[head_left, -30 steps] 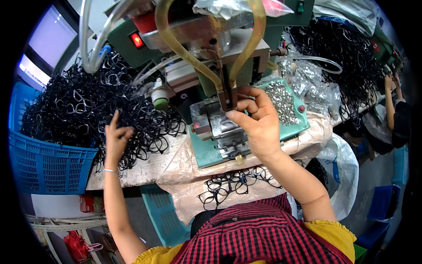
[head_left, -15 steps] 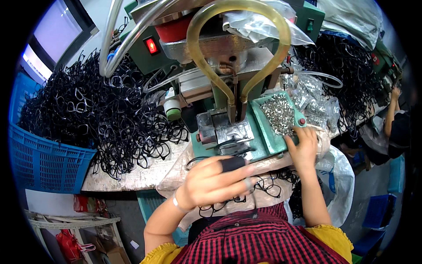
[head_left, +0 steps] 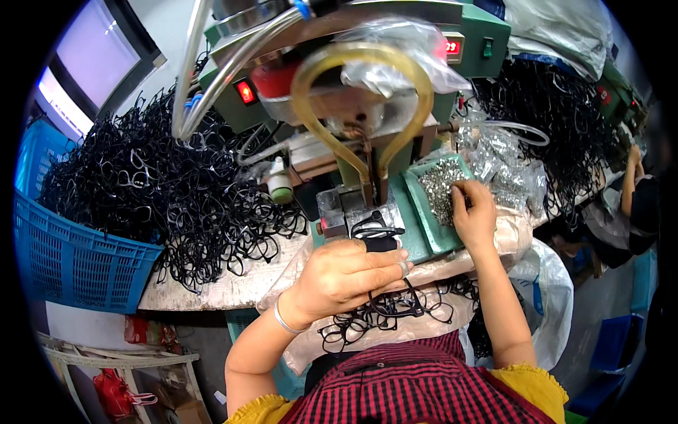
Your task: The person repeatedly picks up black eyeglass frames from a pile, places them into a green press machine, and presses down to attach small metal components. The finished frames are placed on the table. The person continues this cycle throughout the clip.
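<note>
- Head view: the left hand (head_left: 346,279) is closed around a black eyeglass frame (head_left: 378,237), holding it against the metal jig (head_left: 346,212) at the front of the green machine (head_left: 395,85).
- Right hand (head_left: 474,215) rests in the green tray (head_left: 438,212), fingertips curled onto small metal parts (head_left: 441,187); whether it pinches one I cannot tell.
- The frame looks light, thin and stiff plastic, probably somewhat springy; the rims and narrow bridge could snap if twisted, so a hold on the rim sides, as now, seems safest.
- More finished frames (head_left: 388,314) lie on a plastic sheet in the lap.
- A big heap of black frames (head_left: 169,191) covers the bench (head_left: 226,286) to the left and spills from a blue basket (head_left: 78,261).
- Yellowish hoses (head_left: 360,60) loop over the jig; a red lamp (head_left: 246,92) glows.
- Room is crowded: bags of parts (head_left: 508,169), another heap (head_left: 544,113) at right, a co-worker's arm (head_left: 628,177) far right.
</note>
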Demonstrator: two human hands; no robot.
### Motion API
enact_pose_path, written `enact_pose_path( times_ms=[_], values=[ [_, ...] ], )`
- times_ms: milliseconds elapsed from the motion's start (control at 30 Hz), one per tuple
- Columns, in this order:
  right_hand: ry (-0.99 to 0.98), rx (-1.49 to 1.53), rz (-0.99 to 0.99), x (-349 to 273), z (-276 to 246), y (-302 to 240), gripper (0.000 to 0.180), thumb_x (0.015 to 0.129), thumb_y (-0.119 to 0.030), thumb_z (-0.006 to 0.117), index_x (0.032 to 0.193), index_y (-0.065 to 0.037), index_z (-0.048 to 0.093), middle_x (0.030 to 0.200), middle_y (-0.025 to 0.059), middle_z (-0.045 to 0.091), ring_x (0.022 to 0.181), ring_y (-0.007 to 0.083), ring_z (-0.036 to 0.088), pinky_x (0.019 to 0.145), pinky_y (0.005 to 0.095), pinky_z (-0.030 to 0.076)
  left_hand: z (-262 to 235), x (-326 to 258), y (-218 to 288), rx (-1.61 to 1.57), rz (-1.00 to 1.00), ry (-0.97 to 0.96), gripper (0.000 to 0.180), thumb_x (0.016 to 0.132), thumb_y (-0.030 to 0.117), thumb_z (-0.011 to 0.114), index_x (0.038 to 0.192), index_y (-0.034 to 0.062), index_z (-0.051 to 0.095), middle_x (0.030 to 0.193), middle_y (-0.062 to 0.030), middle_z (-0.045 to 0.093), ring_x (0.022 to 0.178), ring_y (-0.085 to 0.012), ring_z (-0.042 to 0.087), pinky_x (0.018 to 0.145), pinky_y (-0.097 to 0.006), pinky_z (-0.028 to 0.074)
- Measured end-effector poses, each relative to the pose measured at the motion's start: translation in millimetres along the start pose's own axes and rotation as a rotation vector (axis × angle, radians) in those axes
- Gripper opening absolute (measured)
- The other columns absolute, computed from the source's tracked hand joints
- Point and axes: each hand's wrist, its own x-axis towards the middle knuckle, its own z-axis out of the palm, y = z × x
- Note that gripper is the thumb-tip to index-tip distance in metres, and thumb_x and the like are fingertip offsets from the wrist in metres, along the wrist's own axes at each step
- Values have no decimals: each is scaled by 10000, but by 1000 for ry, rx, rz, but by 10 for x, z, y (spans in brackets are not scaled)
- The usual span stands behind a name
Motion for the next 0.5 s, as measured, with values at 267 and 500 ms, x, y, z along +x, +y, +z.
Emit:
enact_pose_path(
  times_ms=[267,500],
  values=[
    [76,109,40,-80,55,36,123,827,-82,727,944,-50,748,906,104,736,888,270,685,805,368,517,170,-477,172,381,-66,214,334,776,101,787,1100,81,707,1116,-124,700,822,-262,621,724,-371,509],
    [32,310,93,-84,138,-36,106,819,-35,723,924,-20,716,881,94,705,847,220,662,805,317,506,600,-627,108,572,-508,342,385,648,224,881,925,54,675,885,-94,553,799,-289,512,715,-398,399]
  ],
)
